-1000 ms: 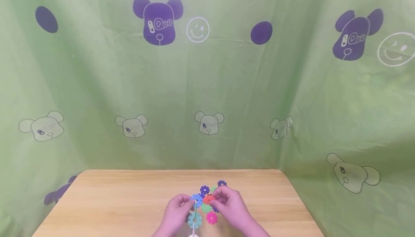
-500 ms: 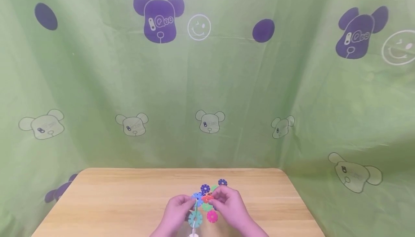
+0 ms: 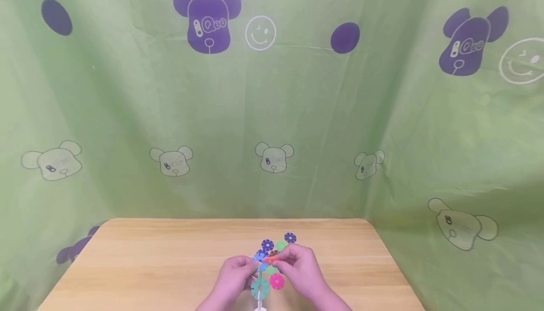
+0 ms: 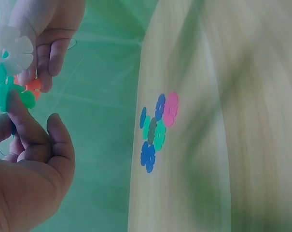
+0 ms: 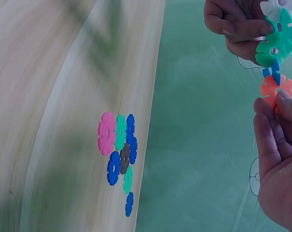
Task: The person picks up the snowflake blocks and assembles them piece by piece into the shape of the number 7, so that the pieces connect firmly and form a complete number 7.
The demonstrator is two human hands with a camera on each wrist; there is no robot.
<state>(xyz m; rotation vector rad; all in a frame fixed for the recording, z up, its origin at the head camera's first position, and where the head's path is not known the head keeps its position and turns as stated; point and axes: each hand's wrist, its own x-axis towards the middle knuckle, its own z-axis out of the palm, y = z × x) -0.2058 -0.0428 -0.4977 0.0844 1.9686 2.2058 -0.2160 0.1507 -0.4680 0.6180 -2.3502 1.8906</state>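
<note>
The left hand (image 3: 231, 275) pinches the joined white, green and blue chain (image 5: 285, 37), the right hand (image 3: 303, 271) pinches an orange disc (image 5: 269, 88) at its blue end (fully slotted? can't tell), and loose discs (image 5: 124, 166) remain on the counter (image 3: 148, 263)!

Between my left hand (image 3: 233, 275) at eight o'clock and my right hand (image 3: 304, 273) at four sits one held disc (image 5: 269, 91); from it the linked discs (image 3: 256, 290) trail toward six. Past them, loose discs (image 3: 273, 284) lie clustered on the bench (image 3: 170, 263), twelve round to five. Behind the bench, at twelve, hangs a curtain (image 3: 293, 98).
</note>
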